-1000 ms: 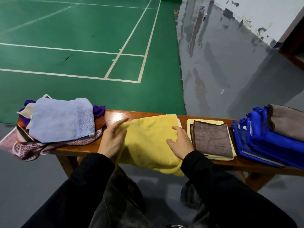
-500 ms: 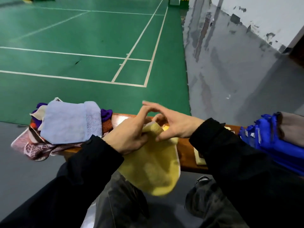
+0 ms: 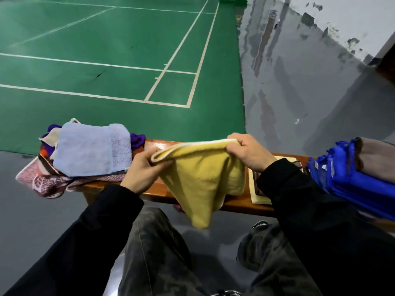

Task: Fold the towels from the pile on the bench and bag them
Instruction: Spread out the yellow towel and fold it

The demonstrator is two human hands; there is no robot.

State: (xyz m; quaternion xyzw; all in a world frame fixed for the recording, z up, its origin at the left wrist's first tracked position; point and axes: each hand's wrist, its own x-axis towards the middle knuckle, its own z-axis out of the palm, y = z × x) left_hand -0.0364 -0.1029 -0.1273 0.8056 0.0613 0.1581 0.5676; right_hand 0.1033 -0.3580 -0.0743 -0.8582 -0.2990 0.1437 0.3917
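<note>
A yellow towel (image 3: 201, 180) hangs in the air just above the wooden bench (image 3: 158, 191). My left hand (image 3: 143, 169) pinches its left top corner and my right hand (image 3: 250, 152) grips its right top corner, so the top edge stretches between them. The rest of the towel droops down past the bench's front edge. At the bench's left end lies the pile of unfolded towels (image 3: 85, 154), topped by a light blue one. A folded brown towel on a pale yellow one (image 3: 258, 195) lies right of centre, mostly hidden by my right sleeve.
A blue bag (image 3: 350, 178) with a grey-brown cloth on top lies at the bench's right end. My knees are just in front of the bench. Beyond it are a green court floor and a grey floor by a wall.
The yellow towel lay flat on the bench under both hands. Both hands have lifted it by its top edge and moved apart to its corners.
</note>
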